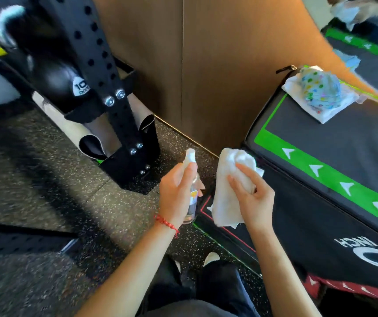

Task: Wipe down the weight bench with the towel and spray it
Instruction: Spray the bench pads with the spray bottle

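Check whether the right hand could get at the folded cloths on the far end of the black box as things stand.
Probably not: the right hand already grips the white towel. The path to the folded cloths over the black box looks unobstructed.

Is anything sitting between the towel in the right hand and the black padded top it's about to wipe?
Nothing visible. The right hand holds the white towel at the padded top's near corner. A folded cloth pile lies at the far end.

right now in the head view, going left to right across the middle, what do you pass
black rack post with holes → left hand holding the spray bottle → right hand holding the white towel → black pad with green stripe → folded patterned cloth on its far end
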Motion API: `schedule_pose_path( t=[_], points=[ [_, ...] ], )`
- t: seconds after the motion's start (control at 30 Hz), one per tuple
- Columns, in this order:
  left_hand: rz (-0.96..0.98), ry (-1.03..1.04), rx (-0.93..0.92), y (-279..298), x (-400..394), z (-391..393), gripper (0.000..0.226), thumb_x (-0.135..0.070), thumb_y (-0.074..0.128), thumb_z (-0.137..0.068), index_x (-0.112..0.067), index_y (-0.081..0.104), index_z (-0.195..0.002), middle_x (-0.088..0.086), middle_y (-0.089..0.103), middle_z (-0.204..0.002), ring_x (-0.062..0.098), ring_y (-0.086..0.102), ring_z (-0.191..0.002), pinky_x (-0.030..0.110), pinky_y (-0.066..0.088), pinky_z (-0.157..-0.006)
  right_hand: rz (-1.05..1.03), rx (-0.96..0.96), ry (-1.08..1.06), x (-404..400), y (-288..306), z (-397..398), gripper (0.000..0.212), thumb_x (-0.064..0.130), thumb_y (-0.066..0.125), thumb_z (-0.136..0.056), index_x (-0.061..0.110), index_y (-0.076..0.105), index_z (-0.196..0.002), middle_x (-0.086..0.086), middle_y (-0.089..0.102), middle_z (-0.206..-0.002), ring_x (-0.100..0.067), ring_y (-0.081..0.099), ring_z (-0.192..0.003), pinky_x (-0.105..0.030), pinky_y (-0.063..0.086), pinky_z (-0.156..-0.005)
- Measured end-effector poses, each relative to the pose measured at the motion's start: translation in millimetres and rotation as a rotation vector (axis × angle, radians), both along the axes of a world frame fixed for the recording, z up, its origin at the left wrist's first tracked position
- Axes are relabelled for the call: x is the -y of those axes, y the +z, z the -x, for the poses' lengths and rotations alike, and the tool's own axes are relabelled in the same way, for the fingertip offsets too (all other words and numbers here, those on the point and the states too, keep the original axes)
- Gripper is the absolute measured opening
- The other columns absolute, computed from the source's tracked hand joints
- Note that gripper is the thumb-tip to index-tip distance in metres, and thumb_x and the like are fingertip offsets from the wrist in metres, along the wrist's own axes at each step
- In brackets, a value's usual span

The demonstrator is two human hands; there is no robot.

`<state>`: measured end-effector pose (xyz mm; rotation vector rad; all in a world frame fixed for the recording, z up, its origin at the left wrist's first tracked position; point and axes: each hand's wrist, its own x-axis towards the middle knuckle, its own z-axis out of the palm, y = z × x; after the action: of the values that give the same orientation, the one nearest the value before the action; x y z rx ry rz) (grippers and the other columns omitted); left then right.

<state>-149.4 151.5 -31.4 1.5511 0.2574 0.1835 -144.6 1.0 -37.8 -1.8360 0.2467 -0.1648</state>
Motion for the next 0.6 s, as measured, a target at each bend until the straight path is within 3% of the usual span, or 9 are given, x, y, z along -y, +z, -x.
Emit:
schedule_pose_path(
  t=[0.1,0.2,0.33,0.43,0.5,0.6],
  points=[
    [0.019,0.061,-0.022,-9,-22,25,0.046,-0.054,0.048,-0.076,-0.011,0.052,-0.062,0.003,0.055,-0.051,0.015,0.052,-0.045,0.024,0.043,-0.047,0.002,-0.014,0.103,-28,-4,2,0.026,0.022,0.071,-0.08,0.037,0.066,-0.1,0.028,0.061,-0.087,0.019,0.054,-0.076,0.0,0.04,-0.064],
    [0.024,0.177,-0.062,-14,-34,49,0.046,-0.052,0.047,-0.072,-0.007,0.052,-0.063,0.009,0.055,-0.053,0.015,0.052,-0.047,0.028,0.044,-0.05,-0.006,-0.041,0.233,-49,-8,2,0.025,0.026,0.071,-0.079,0.037,0.067,-0.102,0.027,0.062,-0.087,0.017,0.055,-0.076,-0.005,0.043,-0.064],
    [0.043,0.356,-0.113,-18,-39,75,0.039,-0.049,0.048,-0.073,-0.012,0.052,-0.065,0.002,0.055,-0.051,0.017,0.054,-0.048,0.03,0.045,-0.053,-0.019,-0.013,0.438,-66,-10,-1,0.027,0.023,0.072,-0.079,0.032,0.067,-0.104,0.035,0.06,-0.083,0.021,0.054,-0.081,0.001,0.04,-0.065],
    [0.089,0.543,-0.19,-21,-33,93,0.031,-0.033,0.052,-0.085,-0.009,0.054,-0.067,0.004,0.054,-0.053,0.017,0.051,-0.046,0.027,0.043,-0.047,-0.007,-0.016,0.616,-70,-11,-2,0.028,0.022,0.071,-0.079,0.036,0.065,-0.103,0.043,0.06,-0.081,0.024,0.052,-0.084,0.004,0.036,-0.067],
    [0.161,0.685,-0.212,-25,-26,108,0.027,-0.018,0.052,-0.093,-0.008,0.056,-0.068,0.003,0.054,-0.054,0.016,0.05,-0.046,0.029,0.045,-0.051,0.002,-0.034,0.733,-71,-14,1,0.027,0.024,0.071,-0.079,0.039,0.064,-0.101,0.048,0.056,-0.082,0.025,0.051,-0.084,0.004,0.037,-0.066],
    [0.22,0.888,-0.22,-30,-12,131,0.026,-0.011,0.051,-0.092,-0.007,0.057,-0.068,0.003,0.054,-0.056,0.01,0.052,-0.045,0.028,0.047,-0.052,-0.001,-0.079,0.899,-73,-21,10,0.029,0.021,0.071,-0.079,0.043,0.063,-0.097,0.042,0.06,-0.084,0.022,0.053,-0.084,0.002,0.039,-0.069]
  ],
)
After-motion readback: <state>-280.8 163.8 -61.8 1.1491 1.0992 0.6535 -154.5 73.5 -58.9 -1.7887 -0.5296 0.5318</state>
